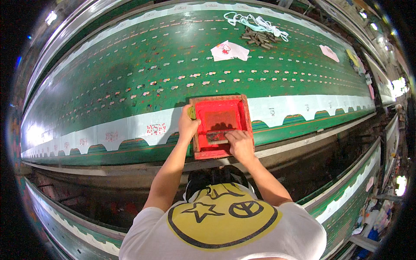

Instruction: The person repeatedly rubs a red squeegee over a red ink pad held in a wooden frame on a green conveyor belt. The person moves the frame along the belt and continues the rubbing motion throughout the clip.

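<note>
A wooden screen-printing frame [247,113] smeared with bright red ink rests over the white fabric strip along the near edge of the long green table. My left hand [189,126] is closed around the frame's left side, thumb on the rim. Something yellow-green shows beside those fingers. Inside the frame, my right hand [241,145] grips a short squeegee [217,137] lying across the lower part of the mesh. Dark finger shadows fall just above it. Left of the frame, a red printed motif [156,128] shows on the scalloped fabric strip [125,130]; fainter grey prints lie to its right.
Across the green table [173,52] run rows of small pale marks. A white printed scrap [229,51], a pile of short dark sticks [261,39] and tangled pale straps [255,24] lie toward the far side. Another table [346,212] stands behind me, across a dark gap.
</note>
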Motion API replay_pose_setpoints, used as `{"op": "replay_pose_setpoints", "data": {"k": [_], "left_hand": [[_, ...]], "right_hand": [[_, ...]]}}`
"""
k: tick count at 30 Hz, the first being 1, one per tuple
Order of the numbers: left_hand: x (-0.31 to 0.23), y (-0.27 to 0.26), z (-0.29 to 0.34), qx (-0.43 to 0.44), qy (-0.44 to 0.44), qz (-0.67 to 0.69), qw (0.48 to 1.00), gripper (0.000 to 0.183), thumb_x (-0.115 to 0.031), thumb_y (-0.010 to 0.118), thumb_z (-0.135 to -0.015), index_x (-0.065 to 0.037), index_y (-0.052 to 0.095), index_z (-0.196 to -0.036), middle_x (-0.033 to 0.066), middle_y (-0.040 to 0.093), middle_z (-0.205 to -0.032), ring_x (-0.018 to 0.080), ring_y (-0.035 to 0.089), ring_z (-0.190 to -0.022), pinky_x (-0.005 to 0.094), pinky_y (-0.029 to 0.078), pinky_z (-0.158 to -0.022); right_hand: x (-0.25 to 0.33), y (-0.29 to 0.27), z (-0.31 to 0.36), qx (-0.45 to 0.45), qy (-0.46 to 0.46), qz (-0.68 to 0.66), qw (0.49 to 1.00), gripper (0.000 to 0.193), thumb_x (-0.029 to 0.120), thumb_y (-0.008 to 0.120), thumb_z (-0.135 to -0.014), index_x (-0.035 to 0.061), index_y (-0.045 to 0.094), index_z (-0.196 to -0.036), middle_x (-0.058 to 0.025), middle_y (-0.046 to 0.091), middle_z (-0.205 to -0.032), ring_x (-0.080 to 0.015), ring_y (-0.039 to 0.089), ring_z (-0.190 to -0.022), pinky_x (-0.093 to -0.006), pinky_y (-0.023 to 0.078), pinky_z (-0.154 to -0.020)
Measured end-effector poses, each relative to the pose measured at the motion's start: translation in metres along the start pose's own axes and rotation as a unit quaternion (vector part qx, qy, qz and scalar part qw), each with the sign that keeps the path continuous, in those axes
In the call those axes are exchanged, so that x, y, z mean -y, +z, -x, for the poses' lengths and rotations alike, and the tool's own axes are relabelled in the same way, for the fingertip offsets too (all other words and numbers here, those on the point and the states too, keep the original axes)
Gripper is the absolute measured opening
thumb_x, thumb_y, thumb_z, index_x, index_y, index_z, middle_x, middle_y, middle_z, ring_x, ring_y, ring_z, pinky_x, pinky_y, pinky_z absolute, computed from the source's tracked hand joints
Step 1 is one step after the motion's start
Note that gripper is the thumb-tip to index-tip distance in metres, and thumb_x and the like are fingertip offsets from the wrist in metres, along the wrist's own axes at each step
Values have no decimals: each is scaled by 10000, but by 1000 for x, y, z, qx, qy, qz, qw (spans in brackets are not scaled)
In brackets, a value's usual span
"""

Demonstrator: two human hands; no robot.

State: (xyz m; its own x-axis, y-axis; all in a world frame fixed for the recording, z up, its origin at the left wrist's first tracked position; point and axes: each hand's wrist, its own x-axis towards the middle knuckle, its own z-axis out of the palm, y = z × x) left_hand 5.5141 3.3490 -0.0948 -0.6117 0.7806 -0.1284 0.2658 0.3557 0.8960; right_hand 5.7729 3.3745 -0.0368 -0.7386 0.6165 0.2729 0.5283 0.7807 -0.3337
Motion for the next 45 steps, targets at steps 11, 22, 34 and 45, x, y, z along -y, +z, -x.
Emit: {"op": "replay_pose_setpoints", "data": {"k": [11, 22, 34, 45], "left_hand": [[-42, 22, 4, 1, -20, 66, 998, 715, 62, 727, -668, -102, 577, -1347, 56, 707, -1121, 203, 675, -1041, 334, 531, -926], [-111, 195, 24, 12, -24, 159, 987, 725, 78, 712, -681, -88, 558, -1369, 70, 711, -1080, 184, 680, -992, 326, 545, -858], [-107, 242, 27, -6, -35, 77, 996, 711, -1, 716, -647, -70, 595, -1345, 139, 721, -1128, 232, 687, -1042, 355, 541, -895], [-127, 242, 34, -22, -59, 23, 998, 708, -53, 742, -658, -118, 605, -1350, 120, 744, -956, 241, 706, -797, 376, 560, -727]], "right_hand": [[-34, -30, 2, -16, 33, -29, 999, 342, 10, 660, -728, 70, 749, -1053, -86, 755, -1092, -280, 700, -1047, -445, 532, -920], [-192, -103, 59, -3, 34, -7, 999, 361, 4, 644, -727, 50, 740, -1072, -101, 749, -1125, -281, 678, -1083, -437, 506, -929], [-238, -120, 87, 16, 4, -32, 999, 322, 32, 684, -753, 36, 725, -1072, -109, 739, -1114, -290, 681, -1074, -428, 509, -956], [-235, -120, 87, 2, 29, -44, 999, 333, 19, 702, -746, 41, 735, -1077, -112, 737, -1096, -314, 682, -1047, -443, 522, -940]]}}
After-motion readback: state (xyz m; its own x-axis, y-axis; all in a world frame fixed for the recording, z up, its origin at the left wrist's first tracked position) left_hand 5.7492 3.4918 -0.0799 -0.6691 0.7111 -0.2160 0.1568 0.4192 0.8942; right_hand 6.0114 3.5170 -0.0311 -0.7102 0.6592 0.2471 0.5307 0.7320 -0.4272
